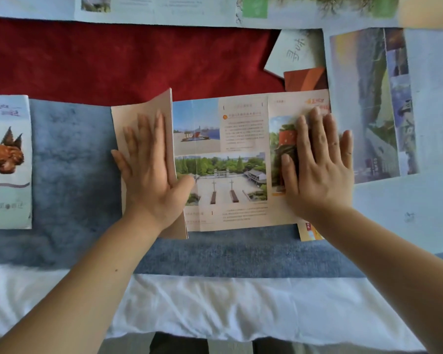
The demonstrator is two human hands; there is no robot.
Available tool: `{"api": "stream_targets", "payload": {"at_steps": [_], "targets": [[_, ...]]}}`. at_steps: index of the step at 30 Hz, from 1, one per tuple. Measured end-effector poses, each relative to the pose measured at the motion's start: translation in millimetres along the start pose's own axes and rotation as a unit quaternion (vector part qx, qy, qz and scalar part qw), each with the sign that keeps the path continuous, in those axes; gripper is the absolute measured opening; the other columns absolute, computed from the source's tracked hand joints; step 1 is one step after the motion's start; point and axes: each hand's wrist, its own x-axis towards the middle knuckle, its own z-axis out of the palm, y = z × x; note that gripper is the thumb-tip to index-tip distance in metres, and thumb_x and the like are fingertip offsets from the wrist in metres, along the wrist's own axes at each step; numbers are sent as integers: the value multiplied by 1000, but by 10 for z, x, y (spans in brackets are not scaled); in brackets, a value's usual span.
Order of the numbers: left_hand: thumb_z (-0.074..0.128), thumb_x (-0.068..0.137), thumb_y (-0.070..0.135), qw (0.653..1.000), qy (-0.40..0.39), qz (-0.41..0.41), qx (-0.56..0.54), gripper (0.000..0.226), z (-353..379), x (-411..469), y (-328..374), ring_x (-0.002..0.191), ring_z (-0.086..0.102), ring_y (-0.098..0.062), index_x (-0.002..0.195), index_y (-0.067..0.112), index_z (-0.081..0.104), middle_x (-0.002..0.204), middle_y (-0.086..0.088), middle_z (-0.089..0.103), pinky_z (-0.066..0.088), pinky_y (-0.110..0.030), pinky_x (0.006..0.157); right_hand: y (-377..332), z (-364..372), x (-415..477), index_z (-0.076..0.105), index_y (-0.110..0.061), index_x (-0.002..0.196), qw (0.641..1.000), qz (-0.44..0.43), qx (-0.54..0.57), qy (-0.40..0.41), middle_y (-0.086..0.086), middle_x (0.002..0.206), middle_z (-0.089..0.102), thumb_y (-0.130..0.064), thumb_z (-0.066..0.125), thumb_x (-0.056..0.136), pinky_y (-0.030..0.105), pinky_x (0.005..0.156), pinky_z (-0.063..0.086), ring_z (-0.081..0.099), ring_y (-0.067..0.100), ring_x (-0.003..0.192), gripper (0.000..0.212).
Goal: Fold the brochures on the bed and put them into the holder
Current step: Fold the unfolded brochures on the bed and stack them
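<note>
Peach-toned brochure lies centre on blue blanket, its L panel folded over. Left hand, flat w/ fingers spread, presses that flap. Right hand lies flat on the R panel at 3 o'clock. Brochure print too small to read. Pamphlet at 1 o'clock reads "寻味". Blanket shows at 6 and 9 o'clock.

The centre brochure lies half-open on the bed, its left panels folded over to show a plain pink back, the fold edge lifted. Photos of a plaza and trees face up. A folded crab brochure lies well apart at the left. A long brochure spreads unfolded along the top, a wide brochure at the right. A small white brochure and an orange brochure overlap between them.
</note>
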Motion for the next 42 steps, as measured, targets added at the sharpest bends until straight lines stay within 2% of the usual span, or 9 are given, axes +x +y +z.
{"api": "stream_targets", "payload": {"at_steps": [11, 23, 28, 34, 37, 42], "targets": [[45, 75, 34, 1000, 2, -9, -6, 101, 172, 16, 275, 158, -15, -29, 163, 32, -4, 173, -3, -8, -15, -64, 121, 16, 62, 10, 8, -16, 167, 1000, -8, 7, 24, 9, 174, 4, -51, 21, 108, 51, 129, -1, 0, 27, 161, 69], [32, 73, 50, 1000, -18, 1, 8, 99, 419, 10, 738, 156, -20, -31, 163, 33, -5, 172, -6, -15, -17, -64, 120, 23, 54, 18, 14, -14, 166, 999, -16, 22, 43, 10, 173, 9, -51, 22, 108, 50, 129, 0, 4, 28, 161, 69], [31, 72, 53, 999, -12, 1, 44, 100, 557, 23, 891, 156, -21, -33, 164, 32, -2, 172, -8, -13, -16, -66, 119, 33, 55, 18, 17, -13, 165, 998, -20, 24, 46, 10, 173, 11, -50, 24, 108, 53, 129, 4, 5, 27, 161, 69], [27, 78, 54, 994, -50, 25, 97, 94, 814, 23, 1024, 155, -23, -36, 164, 31, -3, 171, -7, -17, -15, -64, 120, 30, 56, 25, 19, -13, 165, 999, -19, 26, 39, 11, 173, 12, -50, 26, 107, 54, 129, 4, 6, 28, 161, 69], [24, 87, 61, 989, -32, 23, 145, 88, 909, 51, 970, 155, -21, -39, 164, 30, -4, 171, -9, -18, -13, -66, 120, 28, 48, 28, 20, -12, 165, 999, -19, 33, 39, 11, 173, 13, -50, 25, 107, 54, 128, 5, 7, 29, 160, 69], [21, 99, 64, 976, 17, 46, 211, 80, 1063, 37, 898, 156, -7, -46, 165, 23, 4, 171, -18, -3, 0, -71, 120, 29, 34, 27, 21, -12, 165, 999, -19, 32, 36, 11, 173, 13, -50, 24, 108, 54, 129, 6, 8, 29, 160, 69]]}}
